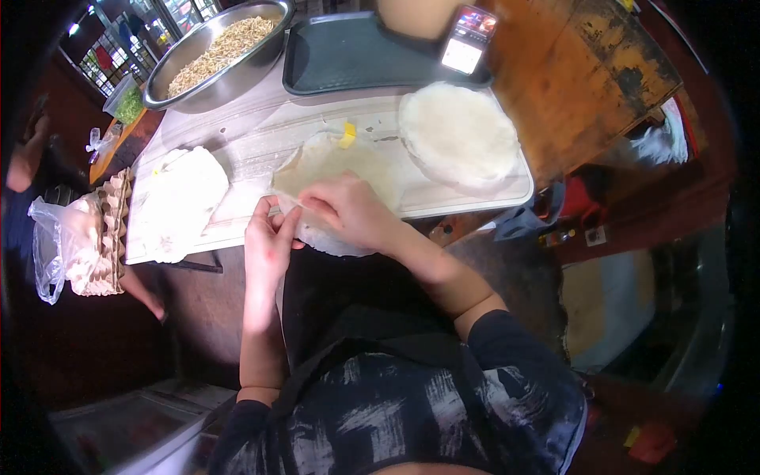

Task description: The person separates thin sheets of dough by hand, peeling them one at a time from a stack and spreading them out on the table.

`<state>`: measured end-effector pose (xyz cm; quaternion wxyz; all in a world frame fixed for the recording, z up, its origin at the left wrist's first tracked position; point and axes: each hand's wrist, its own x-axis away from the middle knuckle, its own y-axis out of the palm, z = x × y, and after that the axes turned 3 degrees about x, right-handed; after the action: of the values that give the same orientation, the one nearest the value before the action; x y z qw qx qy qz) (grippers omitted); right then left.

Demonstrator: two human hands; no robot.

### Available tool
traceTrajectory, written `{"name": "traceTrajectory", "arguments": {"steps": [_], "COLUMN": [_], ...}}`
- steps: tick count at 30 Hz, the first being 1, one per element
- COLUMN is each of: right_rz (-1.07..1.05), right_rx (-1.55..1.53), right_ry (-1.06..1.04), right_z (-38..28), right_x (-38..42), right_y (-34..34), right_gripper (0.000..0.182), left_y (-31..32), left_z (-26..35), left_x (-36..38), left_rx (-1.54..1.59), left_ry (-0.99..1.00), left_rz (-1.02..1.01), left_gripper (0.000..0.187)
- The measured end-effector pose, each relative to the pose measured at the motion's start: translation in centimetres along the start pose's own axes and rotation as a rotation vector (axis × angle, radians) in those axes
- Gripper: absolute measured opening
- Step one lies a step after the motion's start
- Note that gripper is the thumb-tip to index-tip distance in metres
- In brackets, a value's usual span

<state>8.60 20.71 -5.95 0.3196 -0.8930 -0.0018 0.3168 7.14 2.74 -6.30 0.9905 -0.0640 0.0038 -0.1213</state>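
Both my hands meet at the near edge of a stack of thin, pale round sheets [368,162] in the middle of the table. My left hand [271,236] pinches the sheet's edge at its left side. Fingers of my right hand [344,210] are closed on the same edge, close to my left fingertips. A small yellow piece [347,135] lies on the stack's far part. To the right is another round pale stack [459,133]. On the left lies a white, irregular pile of sheets [182,198].
A steel bowl of shredded filling [226,55], a dark tray [340,55] and a phone [469,39] stand at the back. Egg cartons [103,237] and a plastic tub of greens [125,101] are at the left. Part of another person [28,154] shows far left.
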Motion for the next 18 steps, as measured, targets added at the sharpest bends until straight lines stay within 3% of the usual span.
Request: {"name": "traceTrajectory", "arguments": {"steps": [6,9,14,17,18], "right_rz": [0.213,0.309,0.164,0.084,0.011], "right_rx": [0.011,0.194,0.094,0.035,0.039], "right_ry": [0.209,0.15,0.093,0.059,0.083], "right_z": [0.9,1.3,0.5,-0.3,-0.5], "right_x": [-0.5,-0.5,-0.4,-1.0,-1.2], "right_y": [-2.1,-1.4,-0.4,-0.2,-0.2], "right_gripper": [0.015,0.014,0.013,0.012,0.011], "left_y": [-0.7,-0.5,-0.8,-0.7,0.0], "left_z": [-0.3,-0.7,-1.9,-1.7,-1.2], "left_x": [-0.4,-0.6,-0.3,-0.3,-0.3], "left_rx": [-0.014,0.036,-0.009,-0.217,-0.154], "left_ry": [-0.009,0.027,0.028,0.079,0.208], "left_rz": [0.047,0.076,0.069,-0.012,0.046], "left_gripper": [0.024,0.029,0.03,0.034,0.036]}}
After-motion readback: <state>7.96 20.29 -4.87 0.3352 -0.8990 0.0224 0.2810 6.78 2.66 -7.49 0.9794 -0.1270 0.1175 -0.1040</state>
